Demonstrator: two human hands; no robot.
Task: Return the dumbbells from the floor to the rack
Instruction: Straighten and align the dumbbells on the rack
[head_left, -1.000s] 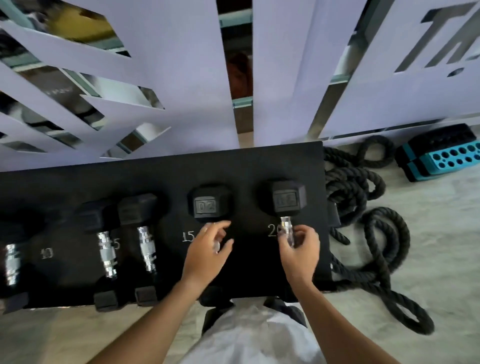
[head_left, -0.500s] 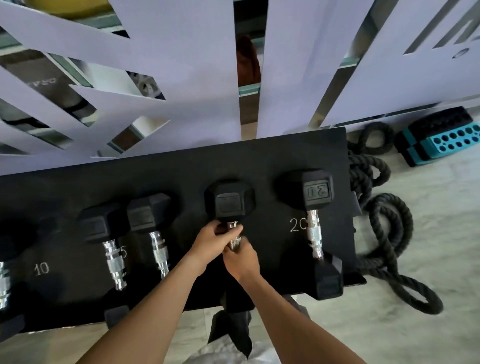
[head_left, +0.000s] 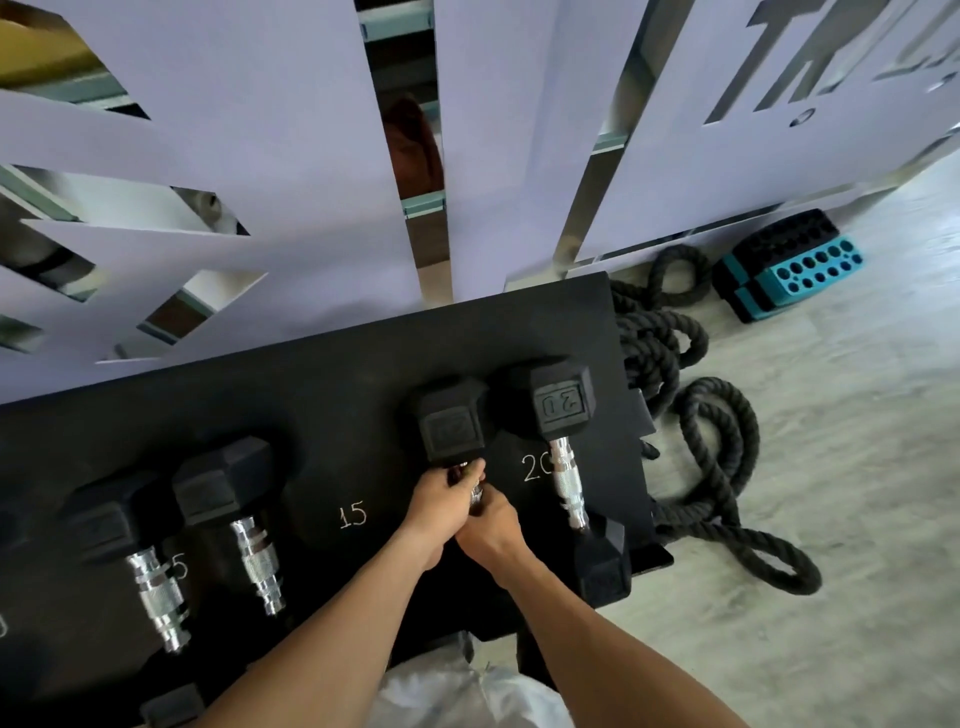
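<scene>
Down at the lower left of the frame, two smaller dumbbells (head_left: 156, 561) lie side by side on the black rack (head_left: 291, 410), their chrome handles pointing toward the bottom edge, a chalked "5" between them. Further right, a chalked "15" (head_left: 353, 515) marks a bare patch of the rack. Just right of that, at centre frame, the left hand (head_left: 439, 512) and the right hand (head_left: 491, 525) sit one behind the other on the handle of the held dumbbell (head_left: 451, 423), fingers of both curled tight around the chrome, so the handle is almost wholly hidden; only its far hexagonal head shows. That head touches or nearly touches the head of the 20 dumbbell (head_left: 563, 402), which lies on the rack just to the right, beside a chalked "20". Past the rack's right edge a thick black rope (head_left: 722, 467) is coiled on the pale floor (head_left: 857, 467), and a teal and black block (head_left: 789, 265) with holes sits at the upper right by the white cut-out panel (head_left: 260, 156).
</scene>
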